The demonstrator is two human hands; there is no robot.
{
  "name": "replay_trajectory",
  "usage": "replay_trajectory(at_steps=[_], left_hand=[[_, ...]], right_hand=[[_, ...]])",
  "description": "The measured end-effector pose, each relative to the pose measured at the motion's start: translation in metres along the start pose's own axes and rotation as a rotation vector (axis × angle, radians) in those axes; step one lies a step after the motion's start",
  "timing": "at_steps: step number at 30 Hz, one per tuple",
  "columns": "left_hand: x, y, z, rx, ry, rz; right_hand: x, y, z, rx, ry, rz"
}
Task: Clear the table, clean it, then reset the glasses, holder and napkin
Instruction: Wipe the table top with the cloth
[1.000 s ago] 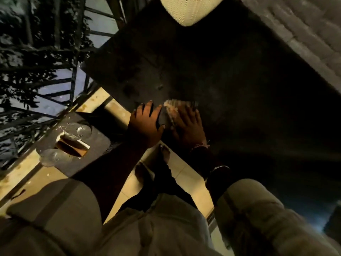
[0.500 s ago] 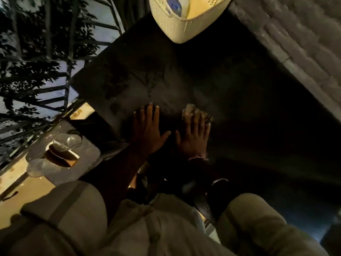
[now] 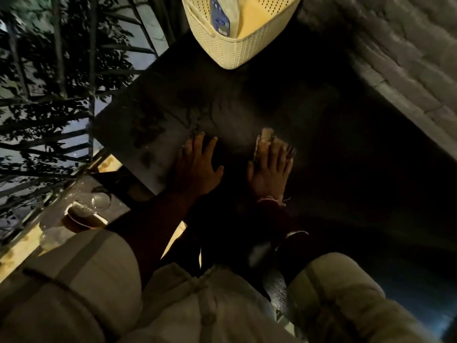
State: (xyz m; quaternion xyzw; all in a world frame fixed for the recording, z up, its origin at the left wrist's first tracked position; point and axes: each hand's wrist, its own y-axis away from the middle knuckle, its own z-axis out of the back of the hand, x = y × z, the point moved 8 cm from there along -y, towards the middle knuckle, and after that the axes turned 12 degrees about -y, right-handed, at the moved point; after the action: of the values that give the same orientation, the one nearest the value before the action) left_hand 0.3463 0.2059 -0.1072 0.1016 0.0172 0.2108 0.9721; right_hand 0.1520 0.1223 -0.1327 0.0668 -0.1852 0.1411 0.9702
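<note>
The dark table (image 3: 309, 115) fills the middle of the view, with wet streaks on its left part. My right hand (image 3: 270, 169) lies flat with straight fingers on a pale cloth (image 3: 264, 134), pressing it onto the tabletop. My left hand (image 3: 197, 167) rests flat on the table beside it, fingers spread, holding nothing. Down on the left, on a lower dark surface (image 3: 57, 214), stand two clear glasses (image 3: 100, 200) (image 3: 53, 237) with a brown holder (image 3: 82, 216) between them, white paper showing in its top.
A cream perforated basket (image 3: 237, 43) sits at the table's far edge with a blue-labelled item inside. A brick wall (image 3: 408, 58) runs along the right. Metal railing (image 3: 59, 90) with foliage behind stands on the left. Yellowish floor tiles (image 3: 19, 248) show below.
Both hands have slid forward from the table's near edge onto its top, the right hand pushing the cloth farther away and to the right. The view has tilted up toward the basket.
</note>
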Motion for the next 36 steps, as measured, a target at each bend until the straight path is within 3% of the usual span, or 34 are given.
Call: replay_trajectory(at_steps=[1,4,5,6,9,10,13,14,15,17,19,20,23,24,25,28,29,32,36], left_hand=[[0.009,-0.003,0.001,-0.004,-0.011,0.030],[0.032,-0.009,0.005,-0.007,-0.060,0.075],[0.039,-0.011,0.006,-0.011,-0.074,0.088],[0.047,-0.012,0.007,-0.010,-0.089,0.102],[0.063,-0.017,0.007,-0.008,-0.104,0.144],[0.069,-0.020,0.009,-0.014,-0.102,0.162],[0.082,-0.033,0.012,-0.027,-0.077,0.163],[0.083,-0.038,0.011,-0.014,-0.063,0.149],[0.086,-0.043,0.010,0.004,-0.053,0.145],[0.087,-0.052,0.010,0.011,-0.047,0.154],[0.090,-0.062,0.013,-0.002,-0.024,0.163],[0.090,-0.067,0.014,-0.007,-0.008,0.158],[0.093,-0.082,0.020,-0.014,0.024,0.125],[0.096,-0.088,0.021,-0.014,0.038,0.119],[0.100,-0.092,0.021,-0.005,0.053,0.122],[0.125,-0.103,0.018,0.016,0.096,0.161],[0.133,-0.105,0.018,0.004,0.099,0.166],[0.156,-0.110,0.019,-0.012,0.088,0.145],[0.178,-0.115,0.017,0.001,0.090,0.170]], right_hand=[[0.021,0.000,-0.007,0.004,-0.024,0.024],[0.095,0.002,-0.031,0.202,-0.037,0.652],[0.100,-0.008,-0.033,0.230,-0.024,0.726],[0.101,-0.024,-0.031,0.199,-0.001,0.669],[0.081,-0.069,-0.030,0.055,0.010,0.114],[0.096,-0.072,-0.036,0.075,0.011,0.117],[0.150,-0.078,-0.058,0.208,0.073,0.597],[0.150,-0.090,-0.054,0.175,0.058,0.648],[0.144,-0.104,-0.045,0.106,0.035,0.577],[0.114,-0.128,-0.028,-0.058,0.019,0.224],[0.111,-0.135,-0.029,-0.076,0.049,-0.016],[0.122,-0.135,-0.034,-0.048,0.044,-0.001],[0.163,-0.125,-0.059,0.164,0.084,0.486],[0.163,-0.125,-0.059,0.212,0.071,0.554],[0.157,-0.128,-0.058,0.205,0.053,0.481],[0.145,-0.135,-0.059,0.103,0.027,-0.034],[0.161,-0.134,-0.064,0.097,0.029,0.001],[0.206,-0.144,-0.076,0.165,-0.011,0.409],[0.213,-0.178,-0.085,0.206,0.037,0.210]])
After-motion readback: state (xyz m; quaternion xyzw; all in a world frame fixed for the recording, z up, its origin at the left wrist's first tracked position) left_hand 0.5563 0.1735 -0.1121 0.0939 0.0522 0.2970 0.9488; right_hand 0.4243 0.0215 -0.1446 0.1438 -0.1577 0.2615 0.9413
